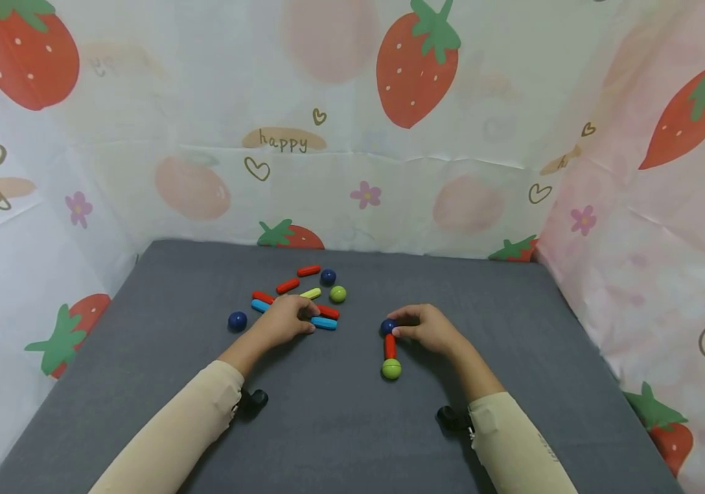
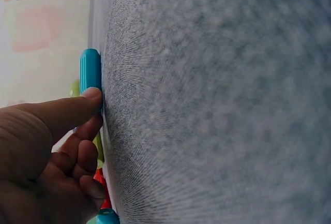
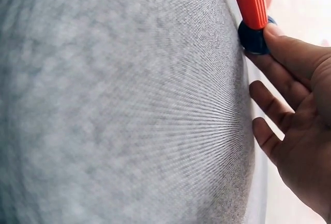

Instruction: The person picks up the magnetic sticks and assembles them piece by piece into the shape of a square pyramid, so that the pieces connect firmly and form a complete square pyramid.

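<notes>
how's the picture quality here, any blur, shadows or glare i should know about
Head view: fairly even light, soft shadows on the grey cloth; left wrist view: the left hand looks dim, and the cloth blurs toward the right edge; right wrist view: the cloth blurs toward the left edge, and the pale backdrop above the right hand is washed out.

Five red rods (image 1: 309, 270), two blue rods (image 1: 325, 323), one yellow rod (image 1: 311, 293), five balls (image 1: 237, 321) show.

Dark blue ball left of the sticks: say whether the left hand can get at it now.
Probably yes: the ball lies uncovered beside the left hand, though that hand's grip on a blue stick would likely need loosening first.
</notes>
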`<state>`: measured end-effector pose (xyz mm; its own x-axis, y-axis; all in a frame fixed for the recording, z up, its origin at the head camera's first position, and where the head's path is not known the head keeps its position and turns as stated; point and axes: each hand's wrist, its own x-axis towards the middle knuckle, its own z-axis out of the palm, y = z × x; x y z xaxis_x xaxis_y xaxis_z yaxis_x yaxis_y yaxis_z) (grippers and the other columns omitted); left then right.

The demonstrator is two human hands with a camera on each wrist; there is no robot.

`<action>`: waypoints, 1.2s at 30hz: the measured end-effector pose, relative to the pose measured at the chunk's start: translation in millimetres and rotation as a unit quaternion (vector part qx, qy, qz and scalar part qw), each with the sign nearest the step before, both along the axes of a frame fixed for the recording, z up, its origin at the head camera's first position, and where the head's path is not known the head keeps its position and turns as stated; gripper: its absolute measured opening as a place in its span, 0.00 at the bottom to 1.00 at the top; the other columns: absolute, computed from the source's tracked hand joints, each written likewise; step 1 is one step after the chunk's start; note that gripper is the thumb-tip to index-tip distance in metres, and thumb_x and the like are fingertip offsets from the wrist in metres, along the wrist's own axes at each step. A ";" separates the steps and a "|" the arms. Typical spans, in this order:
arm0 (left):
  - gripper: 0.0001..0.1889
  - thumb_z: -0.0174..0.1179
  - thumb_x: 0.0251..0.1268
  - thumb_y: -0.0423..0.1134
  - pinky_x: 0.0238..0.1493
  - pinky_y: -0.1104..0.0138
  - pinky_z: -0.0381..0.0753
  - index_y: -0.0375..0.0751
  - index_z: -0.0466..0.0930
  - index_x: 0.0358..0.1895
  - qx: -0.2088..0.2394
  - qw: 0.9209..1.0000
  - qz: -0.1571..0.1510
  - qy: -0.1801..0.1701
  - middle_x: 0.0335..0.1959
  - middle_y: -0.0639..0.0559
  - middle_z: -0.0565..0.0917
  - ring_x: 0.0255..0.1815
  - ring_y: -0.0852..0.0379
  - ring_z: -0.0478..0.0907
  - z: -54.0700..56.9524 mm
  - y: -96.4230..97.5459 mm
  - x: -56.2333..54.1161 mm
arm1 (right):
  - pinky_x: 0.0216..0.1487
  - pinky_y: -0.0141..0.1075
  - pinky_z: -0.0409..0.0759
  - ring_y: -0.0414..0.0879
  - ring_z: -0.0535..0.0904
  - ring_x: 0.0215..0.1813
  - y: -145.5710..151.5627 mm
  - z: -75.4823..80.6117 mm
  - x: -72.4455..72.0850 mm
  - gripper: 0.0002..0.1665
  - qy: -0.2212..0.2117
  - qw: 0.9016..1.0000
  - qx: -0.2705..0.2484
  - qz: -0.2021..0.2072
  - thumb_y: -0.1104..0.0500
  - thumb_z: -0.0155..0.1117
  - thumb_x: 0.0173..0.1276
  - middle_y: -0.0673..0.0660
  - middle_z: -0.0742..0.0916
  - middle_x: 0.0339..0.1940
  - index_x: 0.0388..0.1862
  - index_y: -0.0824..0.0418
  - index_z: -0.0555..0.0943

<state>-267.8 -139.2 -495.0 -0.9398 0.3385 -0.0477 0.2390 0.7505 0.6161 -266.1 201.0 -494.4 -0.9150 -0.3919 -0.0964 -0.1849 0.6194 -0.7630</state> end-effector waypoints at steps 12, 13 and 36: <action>0.10 0.71 0.65 0.37 0.52 0.57 0.80 0.46 0.86 0.48 0.002 1.000 -0.001 -0.011 0.42 0.53 0.85 0.44 0.55 0.79 1.8 0.7 0.4 | 0.63 0.50 0.77 0.51 0.80 0.61 -0.7 0.2 0.3 0.17 -0.001 1.000 -0.001 -0.006 0.56 0.73 0.69 0.53 0.88 0.56 0.57 0.52 0.87; 0.10 0.71 0.65 0.37 0.51 0.57 0.80 0.46 0.86 0.47 0.001 1.000 -0.001 -0.011 0.42 0.53 0.85 0.44 0.55 0.79 1.7 0.5 0.3 | 0.63 0.50 0.76 0.51 0.80 0.61 -0.8 0.4 0.6 0.17 0.000 1.000 -0.001 -0.006 0.56 0.73 0.69 0.53 0.88 0.56 0.57 0.52 0.87; 0.10 0.72 0.65 0.38 0.45 0.62 0.82 0.47 0.88 0.47 0.000 0.999 -0.042 0.029 0.41 0.55 0.87 0.42 0.58 0.80 22.8 36.8 -6.3 | 0.60 0.48 0.78 0.50 0.80 0.60 0.1 1.7 -0.7 0.17 -0.008 1.000 -0.003 -0.007 0.55 0.72 0.70 0.53 0.88 0.56 0.56 0.52 0.87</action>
<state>-274.1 -102.4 -472.1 -0.9090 0.4168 0.0049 0.3364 0.7267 0.5990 -266.8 201.1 -492.7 -0.9188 -0.3793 -0.1093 -0.1637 0.6180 -0.7689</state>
